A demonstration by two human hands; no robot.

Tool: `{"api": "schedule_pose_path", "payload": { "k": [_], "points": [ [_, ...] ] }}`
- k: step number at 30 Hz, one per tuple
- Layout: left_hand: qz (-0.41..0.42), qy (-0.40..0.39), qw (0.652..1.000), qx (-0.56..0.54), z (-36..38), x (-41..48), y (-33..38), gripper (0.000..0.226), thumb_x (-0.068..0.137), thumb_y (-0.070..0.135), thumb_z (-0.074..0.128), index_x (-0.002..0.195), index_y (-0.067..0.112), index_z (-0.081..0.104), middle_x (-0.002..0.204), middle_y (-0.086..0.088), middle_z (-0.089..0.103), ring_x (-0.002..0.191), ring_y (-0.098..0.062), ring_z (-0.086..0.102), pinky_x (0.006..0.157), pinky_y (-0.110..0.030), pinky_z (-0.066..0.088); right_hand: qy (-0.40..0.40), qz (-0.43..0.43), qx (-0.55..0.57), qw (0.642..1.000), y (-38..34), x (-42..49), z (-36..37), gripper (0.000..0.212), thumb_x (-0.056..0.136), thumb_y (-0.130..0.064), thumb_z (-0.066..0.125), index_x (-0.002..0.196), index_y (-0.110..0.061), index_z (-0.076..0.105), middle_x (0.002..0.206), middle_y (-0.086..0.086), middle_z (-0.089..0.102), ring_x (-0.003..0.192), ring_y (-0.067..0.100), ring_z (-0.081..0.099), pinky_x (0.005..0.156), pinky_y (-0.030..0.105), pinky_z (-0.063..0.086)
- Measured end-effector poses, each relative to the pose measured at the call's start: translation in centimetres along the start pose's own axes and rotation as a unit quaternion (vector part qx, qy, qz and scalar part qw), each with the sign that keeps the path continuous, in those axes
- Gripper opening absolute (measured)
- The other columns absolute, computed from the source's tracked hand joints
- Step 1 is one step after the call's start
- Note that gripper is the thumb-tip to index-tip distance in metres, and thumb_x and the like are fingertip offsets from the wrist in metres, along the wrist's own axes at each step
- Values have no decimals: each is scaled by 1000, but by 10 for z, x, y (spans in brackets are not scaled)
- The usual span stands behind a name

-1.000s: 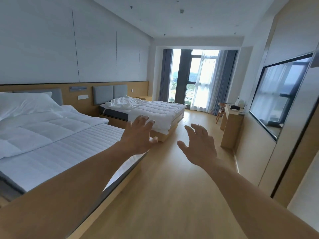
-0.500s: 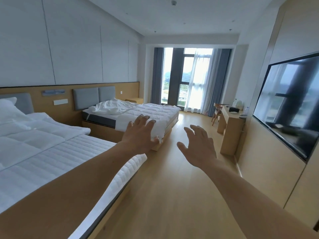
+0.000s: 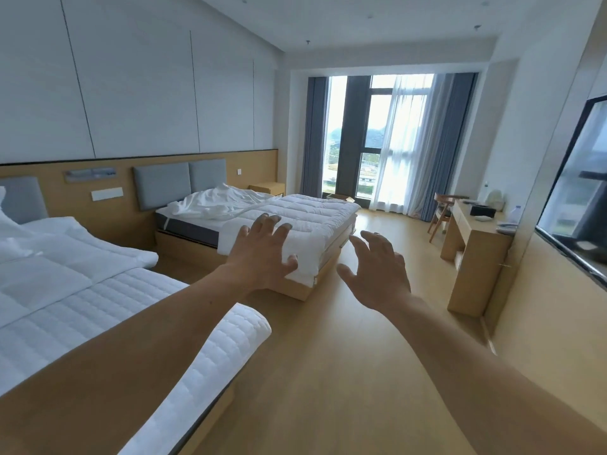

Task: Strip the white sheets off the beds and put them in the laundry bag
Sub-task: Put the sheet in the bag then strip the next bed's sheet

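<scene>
At far bed (image 3: 190, 226) head end, crumpled white sheet (image 3: 216, 205) stretches crosswise.

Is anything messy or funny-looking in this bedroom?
Yes. On the far bed a white sheet lies crumpled in a heap near the headboard, and the dark mattress shows bare below it. The near bed looks smoother.

This is a hotel twin room: the near bed (image 3: 98, 307) and the far bed (image 3: 295, 211) stand side by side in white bedding, below matching grey headboards (image 3: 179, 180) on one wooden wall panel (image 3: 259, 165). Opposite hangs a wall-mounted television (image 3: 578, 198) beside a desk (image 3: 473, 244) and chair (image 3: 441, 208), and grey curtains (image 3: 313, 136) frame a full-height window (image 3: 374, 126).
</scene>
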State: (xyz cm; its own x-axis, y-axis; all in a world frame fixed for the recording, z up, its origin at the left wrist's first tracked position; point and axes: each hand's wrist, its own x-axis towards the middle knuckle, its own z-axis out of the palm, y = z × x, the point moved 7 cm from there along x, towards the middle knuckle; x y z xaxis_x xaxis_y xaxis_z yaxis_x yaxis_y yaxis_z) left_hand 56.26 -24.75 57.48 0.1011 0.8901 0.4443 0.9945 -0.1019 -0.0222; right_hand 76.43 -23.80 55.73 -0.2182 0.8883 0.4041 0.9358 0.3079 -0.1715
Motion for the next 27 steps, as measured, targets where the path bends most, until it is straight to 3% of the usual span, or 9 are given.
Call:
{"api": "schedule_pose_path", "payload": {
  "k": [8, 27],
  "points": [
    [-35, -17, 999, -2, 95, 148, -36, 69, 94, 53, 47, 152, 24, 26, 162, -4, 17, 150, -24, 9, 118, -50, 18, -27, -29, 4, 999, 42, 168, 83, 65, 99, -52, 42, 155, -25, 22, 164, -1, 13, 152, 20, 4, 118, 44, 17],
    [-33, -8, 999, 9, 296, 550, -150, 69, 94, 54, 46, 152, 24, 26, 163, -4, 16, 151, -23, 8, 119, -49, 16, -26, -42, 3, 999, 112, 595, 262, 66, 98, -56, 42, 155, -28, 23, 165, -3, 11, 153, 21, 5, 121, 47, 15]
  ]
}}
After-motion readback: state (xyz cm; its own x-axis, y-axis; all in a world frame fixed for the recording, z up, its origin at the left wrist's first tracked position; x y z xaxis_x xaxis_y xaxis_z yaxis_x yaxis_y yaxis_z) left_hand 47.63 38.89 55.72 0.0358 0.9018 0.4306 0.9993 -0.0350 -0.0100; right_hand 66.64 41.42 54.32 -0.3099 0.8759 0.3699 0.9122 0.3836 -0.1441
